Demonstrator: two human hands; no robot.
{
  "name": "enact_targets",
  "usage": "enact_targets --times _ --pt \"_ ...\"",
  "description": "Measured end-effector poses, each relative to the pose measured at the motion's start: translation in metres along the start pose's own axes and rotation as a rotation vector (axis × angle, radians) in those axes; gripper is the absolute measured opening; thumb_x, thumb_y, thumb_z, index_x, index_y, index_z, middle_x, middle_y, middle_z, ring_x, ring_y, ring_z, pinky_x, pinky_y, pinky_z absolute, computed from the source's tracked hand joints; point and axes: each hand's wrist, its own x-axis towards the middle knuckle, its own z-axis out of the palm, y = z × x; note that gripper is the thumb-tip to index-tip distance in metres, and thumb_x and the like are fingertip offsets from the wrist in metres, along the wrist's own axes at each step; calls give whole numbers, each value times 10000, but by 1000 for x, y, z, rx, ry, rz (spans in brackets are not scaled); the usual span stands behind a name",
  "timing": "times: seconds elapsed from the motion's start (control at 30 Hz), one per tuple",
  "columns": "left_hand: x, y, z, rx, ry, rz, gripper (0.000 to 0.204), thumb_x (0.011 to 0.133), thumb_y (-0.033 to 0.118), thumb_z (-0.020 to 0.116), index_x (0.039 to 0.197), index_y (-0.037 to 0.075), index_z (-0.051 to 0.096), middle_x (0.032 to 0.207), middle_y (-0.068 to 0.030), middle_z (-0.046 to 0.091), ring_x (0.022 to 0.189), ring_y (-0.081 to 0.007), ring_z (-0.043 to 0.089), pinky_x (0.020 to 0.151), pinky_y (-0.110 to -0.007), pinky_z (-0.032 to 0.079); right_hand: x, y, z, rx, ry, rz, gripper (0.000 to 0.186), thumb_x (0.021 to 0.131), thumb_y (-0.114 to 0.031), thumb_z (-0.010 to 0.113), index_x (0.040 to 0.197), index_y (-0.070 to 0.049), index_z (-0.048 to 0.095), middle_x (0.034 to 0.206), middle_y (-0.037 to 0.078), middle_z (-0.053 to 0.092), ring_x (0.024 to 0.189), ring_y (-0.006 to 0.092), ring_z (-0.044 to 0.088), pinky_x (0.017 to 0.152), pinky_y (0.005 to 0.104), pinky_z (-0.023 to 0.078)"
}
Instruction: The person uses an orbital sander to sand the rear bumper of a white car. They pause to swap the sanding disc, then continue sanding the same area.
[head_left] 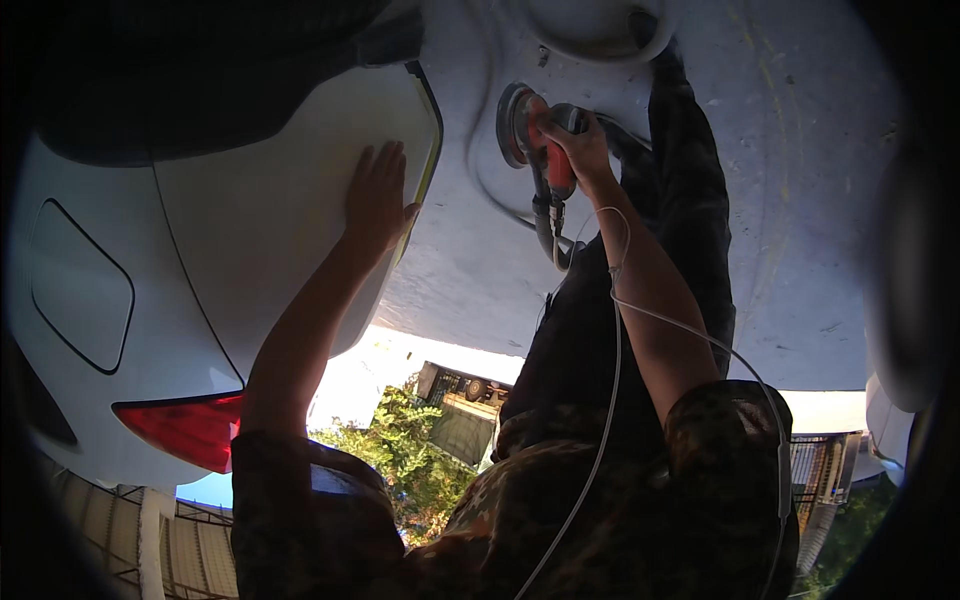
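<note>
My left hand (pixel 377 200) lies flat against the pale rear side panel (pixel 240 210) of a white car, its fingers stretched toward the panel's edge. That edge shows a thin dark and yellowish strip. A red and black disc sander (pixel 558 168) is gripped in my right hand (pixel 585 150). Its round dark pad (pixel 514 125) faces left, apart from the car and over the grey floor. From the sander's lower end hangs a dark hose (pixel 543 225). Part of the sander's body is hidden behind my fingers.
Left of my arm are the car's red tail light (pixel 185 428) and fuel flap (pixel 83 286). A pale hose (pixel 600 50) curls on the floor (pixel 800 180). A thin white cable (pixel 615 390) crosses my right forearm. A dark tyre (pixel 908 280) stands at the right rim.
</note>
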Motion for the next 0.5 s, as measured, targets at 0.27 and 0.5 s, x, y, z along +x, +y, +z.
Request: enact_targets --times 0.27,0.5 --pt "72 -35 9 194 -40 26 937 970 603 678 1617 -20 410 1740 -152 327 1632 -284 248 1351 -438 138 8 -28 -4 -16 28 -145 792 755 -390 993 1289 32 588 1126 126 712 965 197 727 857 348 619" --pt "68 -37 6 167 9 25 920 966 579 690 1600 -36 432 1709 -178 382 1624 -274 273 1347 -437 154 10 -22 -3 -194 71 -219 880 674 -593 980 1208 11 628 1084 147 750 967 216 750 875 347 607"
